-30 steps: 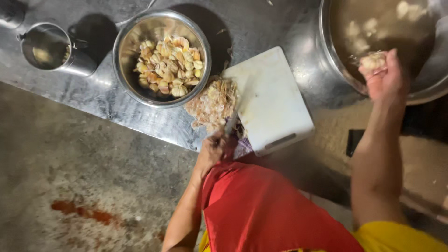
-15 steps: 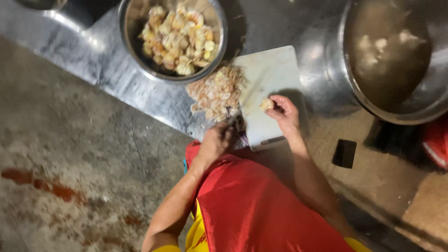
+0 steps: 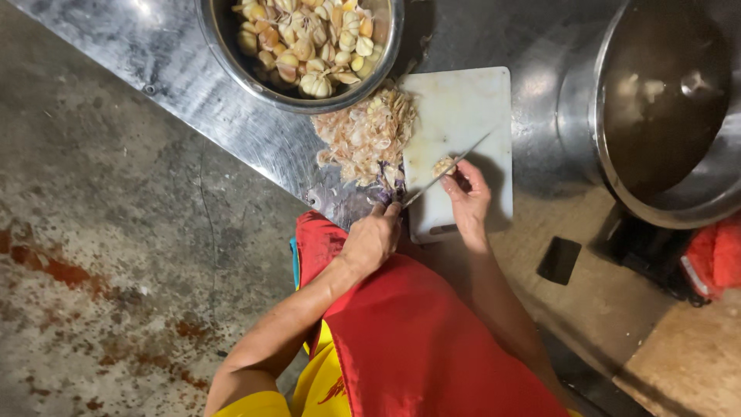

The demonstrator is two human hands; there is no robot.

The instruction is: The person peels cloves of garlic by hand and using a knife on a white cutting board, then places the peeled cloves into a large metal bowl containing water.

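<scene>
Two hands work over a white cutting board (image 3: 471, 100) on the steel tabletop (image 3: 193, 85). The left hand (image 3: 372, 239) is closed around the handle of a knife (image 3: 451, 166), whose blade slants up across the board. The right hand (image 3: 467, 193) pinches a small garlic piece (image 3: 443, 164) against the board, just beside the blade. A heap of papery garlic skins (image 3: 363, 135) lies at the board's left edge. Behind it stands a metal bowl (image 3: 386, 46) of garlic cloves, and a large steel pot (image 3: 610, 116) sits to the right.
</scene>
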